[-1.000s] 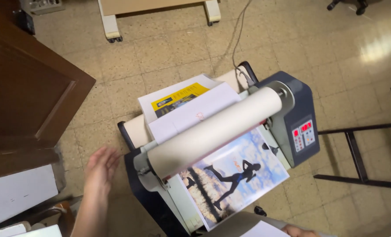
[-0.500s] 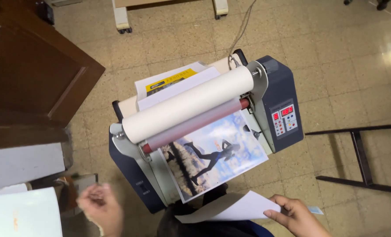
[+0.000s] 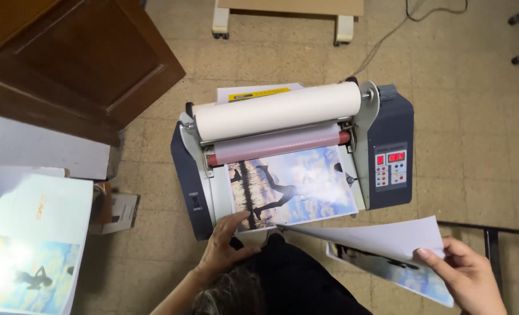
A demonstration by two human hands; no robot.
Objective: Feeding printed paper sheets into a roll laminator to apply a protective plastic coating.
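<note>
Left hand pressed my fingers onto the glossy printed photo sheet lying on the grey roll laminator's tray; right hand pinched a white paper sheet beside it.

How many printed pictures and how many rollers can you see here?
Printed pictures: 3, namely print on the machine, print under the white sheet, print on the stack at left
Rollers: 2, namely white roll, red roller
Total: 5
</note>
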